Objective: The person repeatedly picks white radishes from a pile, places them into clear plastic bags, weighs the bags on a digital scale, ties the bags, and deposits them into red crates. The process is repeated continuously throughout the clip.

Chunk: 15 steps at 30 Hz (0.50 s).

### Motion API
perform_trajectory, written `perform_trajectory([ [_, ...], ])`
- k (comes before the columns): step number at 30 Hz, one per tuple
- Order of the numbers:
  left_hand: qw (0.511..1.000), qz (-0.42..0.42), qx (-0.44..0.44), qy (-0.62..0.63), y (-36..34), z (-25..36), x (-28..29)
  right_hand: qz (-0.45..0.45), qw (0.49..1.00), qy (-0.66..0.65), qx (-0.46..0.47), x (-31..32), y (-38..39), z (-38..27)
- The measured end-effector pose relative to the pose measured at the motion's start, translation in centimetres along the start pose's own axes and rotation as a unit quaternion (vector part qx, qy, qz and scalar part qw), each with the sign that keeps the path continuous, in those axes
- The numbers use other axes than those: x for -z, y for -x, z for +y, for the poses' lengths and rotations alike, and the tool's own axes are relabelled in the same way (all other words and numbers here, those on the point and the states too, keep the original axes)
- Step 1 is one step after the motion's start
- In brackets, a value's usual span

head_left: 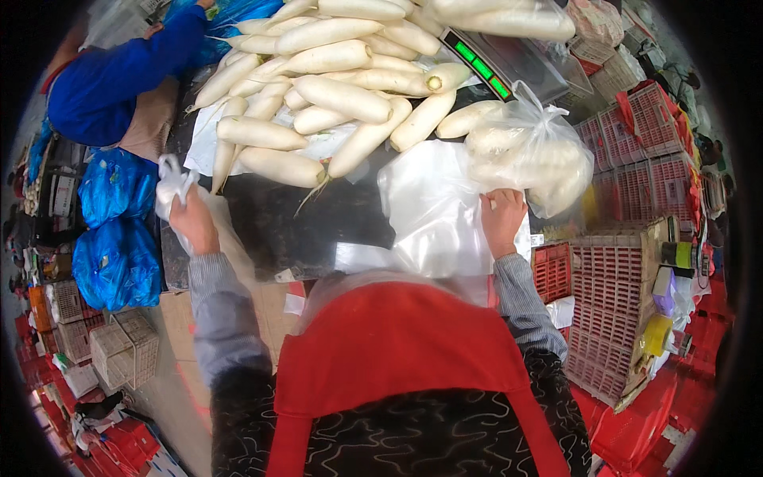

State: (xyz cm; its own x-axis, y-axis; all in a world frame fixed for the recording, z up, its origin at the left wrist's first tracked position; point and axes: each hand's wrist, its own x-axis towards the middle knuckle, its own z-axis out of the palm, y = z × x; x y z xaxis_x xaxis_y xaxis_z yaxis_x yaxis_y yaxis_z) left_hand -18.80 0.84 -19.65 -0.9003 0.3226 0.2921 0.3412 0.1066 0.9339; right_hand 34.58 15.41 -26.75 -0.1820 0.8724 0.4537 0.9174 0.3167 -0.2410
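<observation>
My left hand [195, 219] is closed round the gathered top of a clear plastic bag [230, 230] at the table's left edge; motion blurs the bag, and I cannot make out what is in it. At the right, my right hand [502, 219] has its fingers bent and pinched at the edge of some flat, whitish plastic bags [429, 203] spread on the dark table [310, 230]. Just beyond that hand sits a knotted clear bag of white radishes [540, 155]. A large heap of loose white radishes [342, 95] covers the far part of the table.
A scale with a green lit display [481, 65] stands beyond the heap, bearing more bagged radishes [509, 20]. A person in blue sleeves [131, 75] is at the far left. Blue plastic bags [119, 230] stand left of the table; crates [612, 310] are stacked at the right.
</observation>
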Motion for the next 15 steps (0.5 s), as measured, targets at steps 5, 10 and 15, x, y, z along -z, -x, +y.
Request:
perform_trajectory([
  [5,0.843,-0.294,-0.211,-0.397,-1.7,-2.4,-2.7,0.019,0.96,-0.277,-0.027,2.7,-1.5,-3.4],
  [10,0.858,-0.299,-0.26,-0.328,3.2,2.7,-5.7,-0.063,0.825,-0.525,-0.199,5.6,-2.6,-7.1],
  [15,0.807,-0.586,-0.033,0.064,12.6,11.2,-7.6,-0.133,0.841,-0.507,-0.131,7.8,-2.7,-13.3],
])
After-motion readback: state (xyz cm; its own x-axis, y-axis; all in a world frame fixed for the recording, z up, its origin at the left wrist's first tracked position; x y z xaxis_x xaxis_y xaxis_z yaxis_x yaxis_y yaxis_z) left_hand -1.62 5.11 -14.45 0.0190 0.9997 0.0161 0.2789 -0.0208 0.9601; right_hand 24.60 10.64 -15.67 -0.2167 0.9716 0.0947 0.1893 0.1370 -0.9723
